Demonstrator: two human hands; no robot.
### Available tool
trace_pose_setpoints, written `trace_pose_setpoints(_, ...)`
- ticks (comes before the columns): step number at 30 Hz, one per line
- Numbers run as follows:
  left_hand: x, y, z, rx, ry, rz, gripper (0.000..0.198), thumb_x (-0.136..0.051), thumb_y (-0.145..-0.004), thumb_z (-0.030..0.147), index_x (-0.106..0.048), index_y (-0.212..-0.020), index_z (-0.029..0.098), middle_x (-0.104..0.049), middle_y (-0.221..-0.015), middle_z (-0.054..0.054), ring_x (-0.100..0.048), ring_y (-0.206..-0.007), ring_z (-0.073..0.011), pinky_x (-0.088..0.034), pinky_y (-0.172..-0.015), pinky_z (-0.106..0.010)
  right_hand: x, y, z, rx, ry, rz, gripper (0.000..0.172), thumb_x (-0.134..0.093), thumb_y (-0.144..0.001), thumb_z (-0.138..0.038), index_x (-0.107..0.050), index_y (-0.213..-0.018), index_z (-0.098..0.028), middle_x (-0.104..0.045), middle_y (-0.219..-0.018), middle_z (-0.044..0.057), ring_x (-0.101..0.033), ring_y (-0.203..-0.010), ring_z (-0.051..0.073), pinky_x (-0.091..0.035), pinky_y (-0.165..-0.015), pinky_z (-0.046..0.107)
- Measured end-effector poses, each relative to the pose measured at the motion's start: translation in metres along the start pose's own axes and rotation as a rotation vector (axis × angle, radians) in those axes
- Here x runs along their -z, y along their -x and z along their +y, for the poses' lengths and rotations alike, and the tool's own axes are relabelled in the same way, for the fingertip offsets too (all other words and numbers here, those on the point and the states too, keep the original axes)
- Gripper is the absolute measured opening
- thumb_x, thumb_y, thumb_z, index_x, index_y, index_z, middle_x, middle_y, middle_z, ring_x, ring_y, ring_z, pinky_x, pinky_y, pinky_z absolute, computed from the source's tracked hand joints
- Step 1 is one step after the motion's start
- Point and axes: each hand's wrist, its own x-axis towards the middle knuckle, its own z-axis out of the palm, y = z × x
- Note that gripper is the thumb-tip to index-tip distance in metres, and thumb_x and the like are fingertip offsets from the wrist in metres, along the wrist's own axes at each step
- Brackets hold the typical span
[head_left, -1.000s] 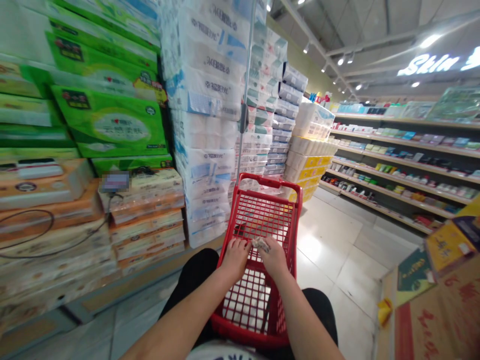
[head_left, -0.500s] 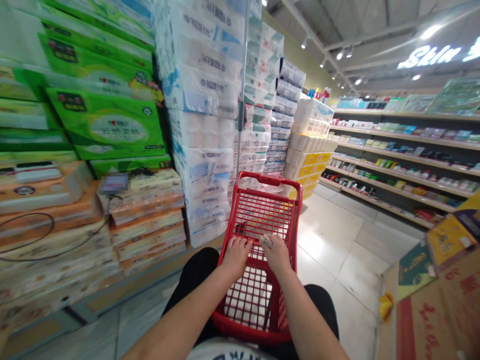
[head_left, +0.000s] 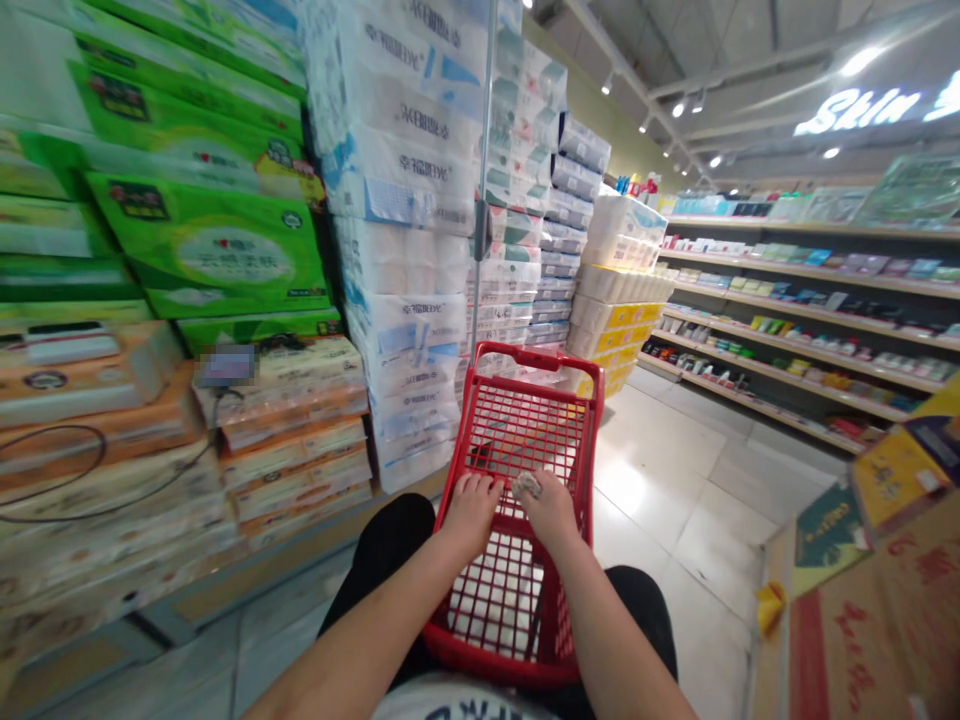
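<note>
A red plastic shopping basket (head_left: 480,420) with grid walls stands between my knees, its handle at the far end. My left hand (head_left: 472,512) rests on the crossbar in the basket's middle, fingers curled over it. Close beside it, my right hand (head_left: 551,510) is closed on a crumpled greyish-white wipe (head_left: 526,486) above the same crossbar. The wipe is partly hidden by my fingers, and I cannot tell whether it is paper or cloth. Through the grid the pale floor shows.
Tall stacks of toilet paper packs (head_left: 409,240) rise ahead. Green tissue packs (head_left: 217,245) and orange-white tissue packs (head_left: 300,440) are piled left, with a black cable (head_left: 105,450). Cardboard boxes (head_left: 870,600) stand right. Stocked shelves (head_left: 795,300) lie beyond the tiled floor (head_left: 675,480).
My right hand has shifted slightly left with the crumpled wipe, closer to my left hand. My left hand and the basket have hardly moved.
</note>
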Motion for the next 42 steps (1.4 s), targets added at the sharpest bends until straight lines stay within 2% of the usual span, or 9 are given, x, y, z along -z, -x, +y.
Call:
trace_pose_setpoints(3,0.002,0.001,0.001,0.008,0.009,-0.014,0.065,-0.053,-0.072,0.013,-0.043,-0.136,0.021,-0.052,-0.132,-0.011,-0.040,-0.127,-0.0270,-0.019,-0.113,-0.046,0.000,0.001,-0.003,0.009,0.014,0.090,0.014,-0.056,-0.082,-0.021,-0.066,-0.093,-0.022,-0.064,-0.098,0.005,-0.057,-0.091,0.020,-0.042,-0.077,0.028)
trace_pose_setpoints(9,0.002,0.003,0.000,0.008,0.020,-0.020,0.066,-0.056,-0.070,0.014,-0.044,-0.134,0.021,-0.052,-0.133,-0.010,-0.040,-0.128,-0.0279,-0.019,-0.113,-0.046,0.001,0.003,-0.010,-0.017,-0.033,-0.089,0.007,-0.056,-0.078,-0.021,-0.061,-0.073,-0.022,-0.062,-0.076,0.001,-0.056,-0.070,0.016,-0.039,-0.063,0.025)
trace_pose_setpoints(14,0.000,0.002,-0.002,-0.006,0.004,-0.026,0.071,-0.057,-0.067,0.015,-0.042,-0.136,0.020,-0.051,-0.134,-0.011,-0.039,-0.128,-0.0286,-0.019,-0.113,-0.046,0.004,0.003,-0.011,-0.018,0.021,0.066,0.013,-0.054,-0.079,-0.020,-0.065,-0.085,-0.021,-0.065,-0.092,0.005,-0.057,-0.086,0.020,-0.041,-0.072,0.027)
trace_pose_setpoints(19,0.000,0.002,-0.002,-0.010,-0.004,-0.021,0.068,-0.056,-0.069,0.017,-0.042,-0.135,0.019,-0.051,-0.133,-0.012,-0.040,-0.127,-0.0283,-0.019,-0.113,-0.045,0.003,0.005,-0.014,-0.054,-0.027,-0.157,0.011,-0.055,-0.075,-0.017,-0.063,-0.071,-0.021,-0.064,-0.068,0.001,-0.056,-0.064,0.016,-0.036,-0.059,0.024)
trace_pose_setpoints(27,0.004,0.002,0.000,-0.001,0.009,-0.041,0.066,-0.055,-0.071,0.017,-0.042,-0.135,0.019,-0.051,-0.134,-0.012,-0.040,-0.128,-0.0286,-0.020,-0.113,-0.046,0.000,0.009,-0.017,-0.045,-0.028,-0.178,0.009,-0.056,-0.075,-0.016,-0.064,-0.072,-0.021,-0.065,-0.069,0.001,-0.057,-0.065,0.015,-0.035,-0.060,0.024)
trace_pose_setpoints(30,0.001,0.001,-0.001,-0.010,0.008,-0.031,0.069,-0.057,-0.068,0.017,-0.043,-0.135,0.019,-0.052,-0.132,-0.011,-0.041,-0.126,-0.0292,-0.021,-0.113,-0.045,0.001,0.006,-0.013,-0.021,-0.016,-0.131,0.010,-0.055,-0.077,-0.017,-0.064,-0.077,-0.021,-0.065,-0.075,0.002,-0.057,-0.071,0.016,-0.039,-0.064,0.024)
trace_pose_setpoints(36,-0.003,0.002,-0.003,-0.026,0.005,-0.010,0.072,-0.057,-0.067,0.014,-0.042,-0.137,0.017,-0.051,-0.133,-0.013,-0.040,-0.127,-0.0297,-0.020,-0.113,-0.046,0.008,-0.001,-0.002,-0.035,0.092,0.233,0.027,-0.048,-0.088,-0.021,-0.064,-0.108,-0.016,-0.062,-0.116,0.012,-0.054,-0.107,0.022,-0.042,-0.091,0.033)
trace_pose_setpoints(40,-0.004,0.003,-0.003,-0.037,0.014,-0.019,0.070,-0.055,-0.068,0.013,-0.042,-0.137,0.016,-0.051,-0.133,-0.013,-0.041,-0.127,-0.0291,-0.020,-0.114,-0.045,0.014,0.002,-0.011,-0.080,0.267,0.043,0.023,-0.055,-0.087,-0.027,-0.067,-0.106,-0.023,-0.065,-0.115,0.007,-0.055,-0.104,0.024,-0.041,-0.091,0.038)
trace_pose_setpoints(42,-0.004,0.003,-0.004,-0.035,0.016,-0.030,0.069,-0.055,-0.069,0.014,-0.043,-0.137,0.015,-0.051,-0.134,-0.013,-0.041,-0.127,-0.0295,-0.021,-0.114,-0.046,0.024,0.005,-0.030,-0.091,0.356,0.030,0.022,-0.059,-0.086,-0.032,-0.069,-0.105,-0.028,-0.064,-0.121,0.004,-0.054,-0.108,0.027,-0.039,-0.092,0.044)
